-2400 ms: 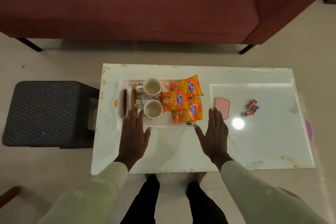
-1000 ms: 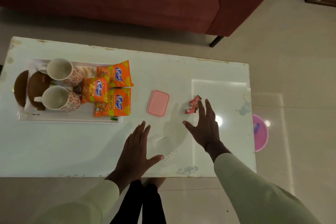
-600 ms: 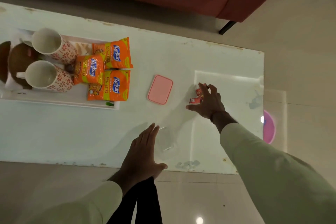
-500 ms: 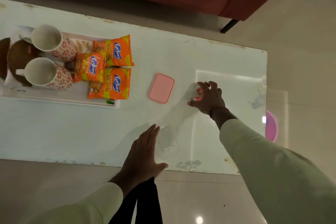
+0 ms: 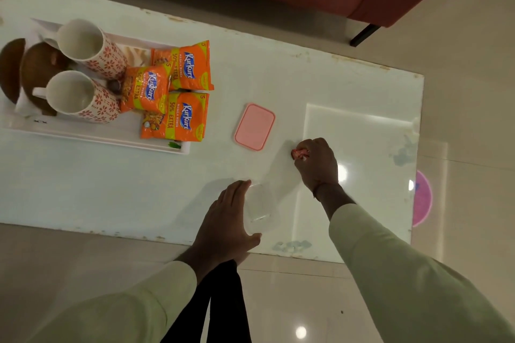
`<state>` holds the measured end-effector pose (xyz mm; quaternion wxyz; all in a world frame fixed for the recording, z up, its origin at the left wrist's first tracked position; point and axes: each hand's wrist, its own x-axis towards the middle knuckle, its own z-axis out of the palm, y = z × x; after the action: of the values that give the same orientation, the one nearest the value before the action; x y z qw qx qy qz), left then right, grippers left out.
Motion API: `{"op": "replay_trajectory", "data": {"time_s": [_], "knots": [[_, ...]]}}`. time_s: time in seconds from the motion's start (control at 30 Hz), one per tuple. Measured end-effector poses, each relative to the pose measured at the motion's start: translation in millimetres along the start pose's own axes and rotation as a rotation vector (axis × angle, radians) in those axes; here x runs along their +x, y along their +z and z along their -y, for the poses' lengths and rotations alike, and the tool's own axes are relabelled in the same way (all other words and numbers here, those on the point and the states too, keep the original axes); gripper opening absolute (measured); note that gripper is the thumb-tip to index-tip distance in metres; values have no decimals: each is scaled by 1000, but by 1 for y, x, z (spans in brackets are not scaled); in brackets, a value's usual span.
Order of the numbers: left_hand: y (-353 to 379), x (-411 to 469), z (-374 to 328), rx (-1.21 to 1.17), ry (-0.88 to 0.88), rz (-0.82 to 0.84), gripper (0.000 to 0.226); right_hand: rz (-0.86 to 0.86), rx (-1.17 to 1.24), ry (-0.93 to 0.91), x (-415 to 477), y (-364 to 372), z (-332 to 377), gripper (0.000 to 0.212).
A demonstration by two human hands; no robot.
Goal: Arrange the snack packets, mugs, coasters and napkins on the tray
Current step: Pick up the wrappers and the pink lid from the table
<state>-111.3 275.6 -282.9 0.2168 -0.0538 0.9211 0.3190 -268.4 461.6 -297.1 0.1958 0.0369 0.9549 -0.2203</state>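
Tray (image 5: 83, 135) sits at the left end of the counter (image 5: 139, 192), already loaded: two mugs (image 5: 80, 44) side by side, three orange packets (image 5: 181, 117) overlapping at its right end, brown coasters (image 5: 11, 69) at far left with white napkin corners showing under them. Tray's long axis runs along the counter's length.

Right hand (image 5: 317, 164) is closed into a fist on small red candies (image 5: 299, 152), wrappers poking out at the thumb side. Fist rests on or just above the counter, right of centre; cannot tell which. Left hand (image 5: 223, 220) is spread flat with fingers together, cupped against the left side of a clear tub (image 5: 259, 209) at the near edge, thumb curling under its near corner. Pink lid (image 5: 254, 127) lies flat between tray and right hand, apart from both.

Key relation: the tub lies just toward the body and slightly left of the fist, nearer than the tray. The tray is well off to the left, past the lid. Judgement: the candies look bound for the tub, steadied by the left hand, rather than straight to the tray. The right hand is the one carrying; a short pull inward would bring it over the tub.

Risk, as a guess: the tub is light and near the edge, and could skid off.
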Motion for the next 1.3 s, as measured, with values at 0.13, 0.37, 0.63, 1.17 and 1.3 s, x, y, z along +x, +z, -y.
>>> {"op": "replay_trajectory", "data": {"time_s": [0.13, 0.37, 0.63, 1.17, 1.3], "knots": [[-7, 5, 3, -30, -4, 21, 113, -37, 256, 76, -29, -1, 14, 17], [-22, 11, 13, -98, 28, 69, 115, 62, 373, -213, -107, -11, 59, 18], [-41, 12, 20, -120, 115, 112, 112, 175, -83, -466, -136, 6, 71, 21], [-46, 9, 22, -122, 122, 97, 111, 94, -25, -487, -132, -2, 81, 37], [-48, 11, 27, -96, 113, 73, 112, 10, 31, -406, -112, -1, 83, 34]]}}
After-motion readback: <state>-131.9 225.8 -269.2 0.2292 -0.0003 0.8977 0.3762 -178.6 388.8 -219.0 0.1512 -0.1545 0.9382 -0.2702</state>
